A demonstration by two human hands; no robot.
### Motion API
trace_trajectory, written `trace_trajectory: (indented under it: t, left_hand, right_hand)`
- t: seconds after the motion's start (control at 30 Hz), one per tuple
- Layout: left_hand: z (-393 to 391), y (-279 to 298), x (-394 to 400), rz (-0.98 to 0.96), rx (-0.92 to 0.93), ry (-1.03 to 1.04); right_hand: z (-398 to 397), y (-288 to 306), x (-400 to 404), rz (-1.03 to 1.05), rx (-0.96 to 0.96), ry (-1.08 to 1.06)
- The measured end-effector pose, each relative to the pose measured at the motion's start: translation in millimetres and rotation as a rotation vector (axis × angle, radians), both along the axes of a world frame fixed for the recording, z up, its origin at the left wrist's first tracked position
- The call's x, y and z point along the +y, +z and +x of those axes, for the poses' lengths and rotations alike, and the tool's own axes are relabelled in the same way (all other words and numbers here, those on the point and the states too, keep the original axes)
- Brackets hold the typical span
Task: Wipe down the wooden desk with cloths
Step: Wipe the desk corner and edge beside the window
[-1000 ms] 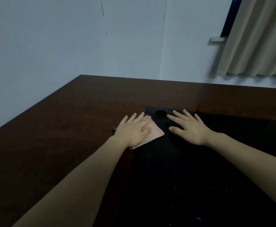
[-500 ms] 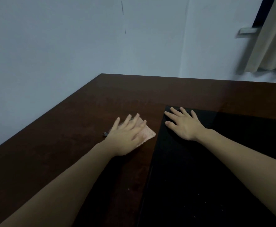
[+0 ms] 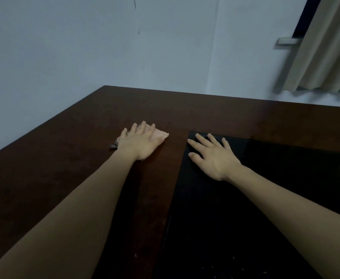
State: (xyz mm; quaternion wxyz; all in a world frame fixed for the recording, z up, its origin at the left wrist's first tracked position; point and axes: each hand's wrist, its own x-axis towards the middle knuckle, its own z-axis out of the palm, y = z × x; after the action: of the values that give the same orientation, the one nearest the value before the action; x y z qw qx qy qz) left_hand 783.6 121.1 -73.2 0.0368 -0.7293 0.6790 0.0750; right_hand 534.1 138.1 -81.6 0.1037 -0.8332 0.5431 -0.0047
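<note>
A dark brown wooden desk fills the lower part of the head view and meets the wall at its far and left edges. My left hand lies flat with straight fingers on a pink cloth, pressing it to the wood; most of the cloth is hidden under the palm. My right hand rests flat, fingers spread, on the near-left corner of a black mat that covers the desk's right side.
A small dark tag or scrap sticks out at the left of my left wrist. A pale wall stands behind the desk. A beige curtain hangs at the upper right.
My left hand has slid the pink cloth off the black mat's corner and leftward over the bare wood. My right hand stays flat on the mat. The view has shifted.
</note>
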Motion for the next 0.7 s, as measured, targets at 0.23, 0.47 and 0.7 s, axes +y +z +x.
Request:
trace_trajectory:
  t: [0.23, 0.47, 0.7]
  left_hand:
    - [-19.0, -3.3, 79.3, -0.006, 0.045, -0.393]
    - [27.6, -0.3, 72.5, 0.027, -0.024, -0.272]
    - [5.1, 1.8, 1.6, 0.025, 0.025, 0.064]
  right_hand:
    - [0.6, 1.0, 0.3, 0.008, -0.002, 0.002]
    - [-1.0, -0.2, -1.3, 0.004, -0.007, 0.006]
    - [-1.2, 0.5, -0.6, -0.002, -0.010, -0.001]
